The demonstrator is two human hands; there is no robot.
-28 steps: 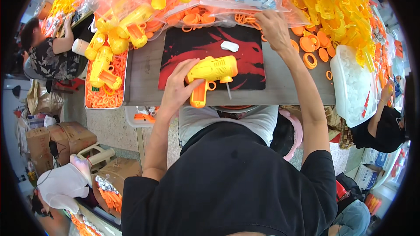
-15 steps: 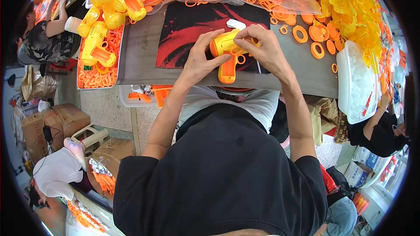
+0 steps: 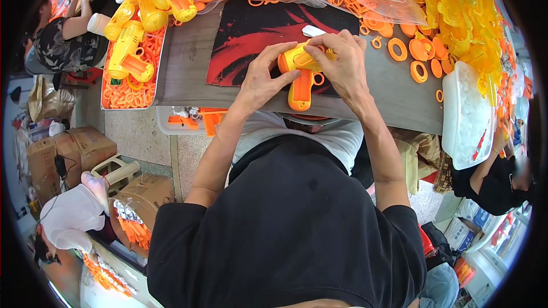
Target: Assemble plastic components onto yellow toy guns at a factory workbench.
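Observation:
A pistol-shaped plastic toy, yellow with an orange inner handle, is held just above the table's near edge, its handle toward me. My left hand grips the orange-rimmed left end of its barrel between thumb and fingers. Curled over the barrel's right part, my right hand presses thumb and fingertips there; whether they also pinch a small part is hidden. An orange ring sticks out beside the handle. Just beyond the toy, a white piece lies on the black-and-red mat.
At left, a tray of small orange parts carries more yellow toy bodies. Orange rings and discs lie to the right, near a white bin of translucent pieces. Yellow parts pile up at far right. Co-workers sit on both sides.
My right hand has turned slightly, its fingers bunching closer over the toy's barrel. The left hand keeps its hold. The whole view has shifted a little.

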